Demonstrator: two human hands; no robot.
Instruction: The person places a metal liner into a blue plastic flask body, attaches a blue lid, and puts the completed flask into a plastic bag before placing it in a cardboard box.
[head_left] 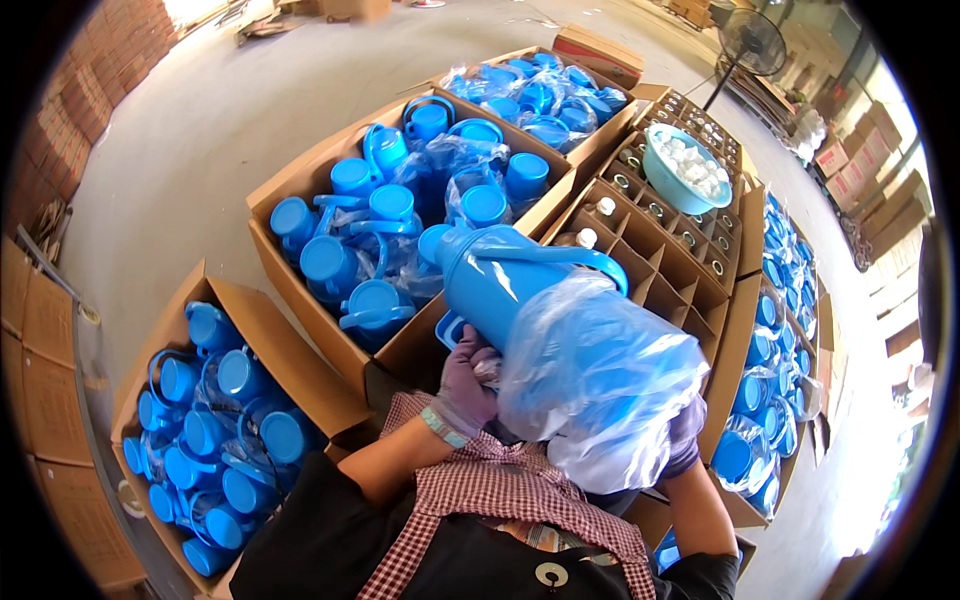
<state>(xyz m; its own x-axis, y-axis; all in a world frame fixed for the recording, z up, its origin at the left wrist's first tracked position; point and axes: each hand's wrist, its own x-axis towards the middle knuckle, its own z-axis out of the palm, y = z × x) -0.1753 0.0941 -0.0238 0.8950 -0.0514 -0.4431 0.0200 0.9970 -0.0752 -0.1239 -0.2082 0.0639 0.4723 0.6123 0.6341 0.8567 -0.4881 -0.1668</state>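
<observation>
A large blue thermos jug [492,275] lies tilted in front of my body, its lid end to the upper left and its curved handle on top. Clear plastic bag film [600,370] covers its lower half. My left hand [467,388], in a purple glove, is closed at the jug's near side, with gathered film at the fingers. At the bag-covered base my right hand [686,436], also gloved, grips from the right; most of its fingers are hidden behind the film. A blue jug-like piece [451,329] shows just above my left hand.
Open cartons of blue jugs stand at the left [345,425], ahead [262,205] and right [745,290]. A divided carton [640,255] holds bottle-like liners, with a light-blue basin [655,180] of white pieces on it. A black fan [752,45] stands far right.
</observation>
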